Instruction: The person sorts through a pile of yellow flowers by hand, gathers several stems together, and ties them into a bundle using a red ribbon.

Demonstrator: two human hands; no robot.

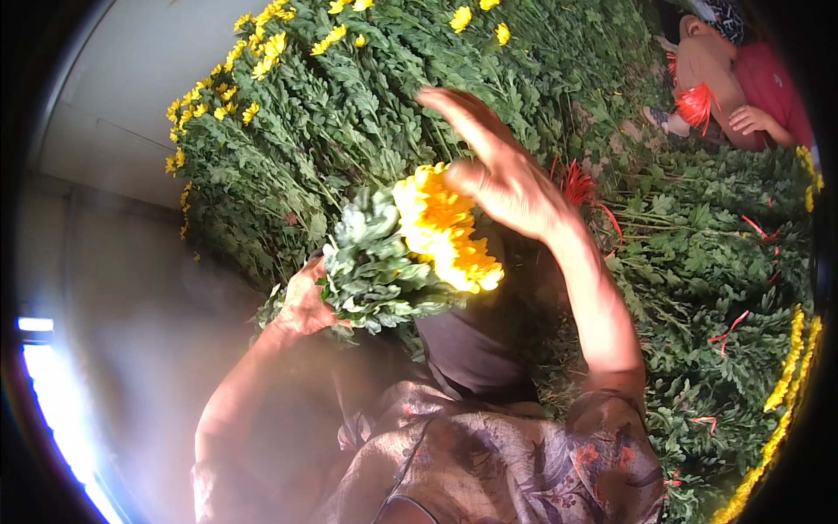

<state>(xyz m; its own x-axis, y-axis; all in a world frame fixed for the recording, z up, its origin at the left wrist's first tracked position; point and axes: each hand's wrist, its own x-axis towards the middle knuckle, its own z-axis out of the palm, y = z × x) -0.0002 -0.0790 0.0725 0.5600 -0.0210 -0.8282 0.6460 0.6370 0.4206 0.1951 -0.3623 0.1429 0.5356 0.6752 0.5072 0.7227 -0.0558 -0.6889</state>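
Observation:
A bunch of yellow chrysanthemums (pixel 448 229) lies across in front of me, its blooms to the right and its leafy stems to the left. My left hand (pixel 306 302) is closed around the stems below the leaves. Above the blooms, my right hand (pixel 494 167) is raised with the thumb and fingers apart, slightly blurred; nothing is in it. Its thumb is close to the upper blooms, and I cannot tell whether they touch. Behind both hands rises a large heap of cut chrysanthemum stems (pixel 366 111), with yellow flowers along its upper and left edges.
Tied bundles of chrysanthemums (pixel 707 281) lie in rows to the right, bound with red ties. A tuft of red plastic strips (pixel 577 183) rests beside my right forearm. Another person (pixel 717 85) sits at the upper right. A pale wall (pixel 118 118) borders the heap on the left.

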